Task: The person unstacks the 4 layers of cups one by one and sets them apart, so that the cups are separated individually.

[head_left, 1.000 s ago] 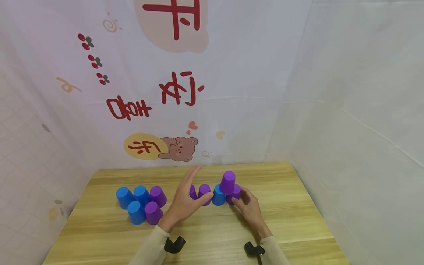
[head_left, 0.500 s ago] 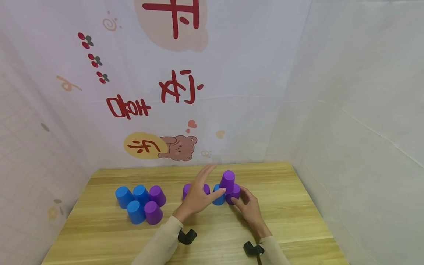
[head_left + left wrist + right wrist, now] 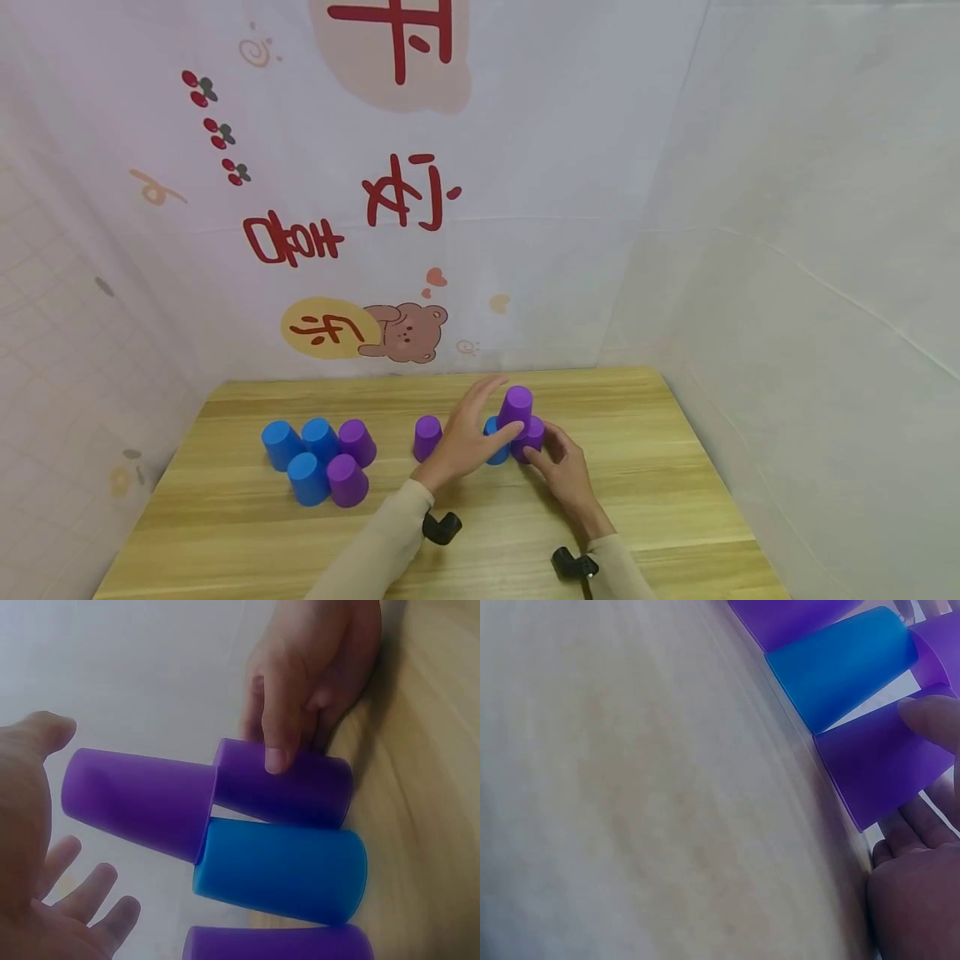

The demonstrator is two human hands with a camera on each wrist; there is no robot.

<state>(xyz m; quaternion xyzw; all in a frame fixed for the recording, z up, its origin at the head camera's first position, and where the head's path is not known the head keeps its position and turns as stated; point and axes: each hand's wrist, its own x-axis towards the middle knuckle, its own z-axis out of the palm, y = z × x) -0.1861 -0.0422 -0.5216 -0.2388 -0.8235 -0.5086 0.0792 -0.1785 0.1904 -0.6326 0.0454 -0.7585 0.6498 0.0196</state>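
An upside-down purple cup stands on top of two others, bridging a blue cup and a lower purple cup. My right hand holds that lower purple cup, thumb on its near side and fingers behind. Beside the upper cup is my left hand, spread wide, with thumb and fingers apart from its sides in the left wrist view. Another purple cup adjoins the blue one; the left hand hides it in the head view. Left of that hand stands one more purple cup.
On the table's left side, several upturned cups stand grouped: blue cups and purple cups. A white printed cloth rises behind the wooden table, and pale sheets close off both sides.
My left hand has moved right toward the upper purple cup, uncovering the leftmost purple cup of the row and covering the one beside it. The right hand has stayed at its cup.
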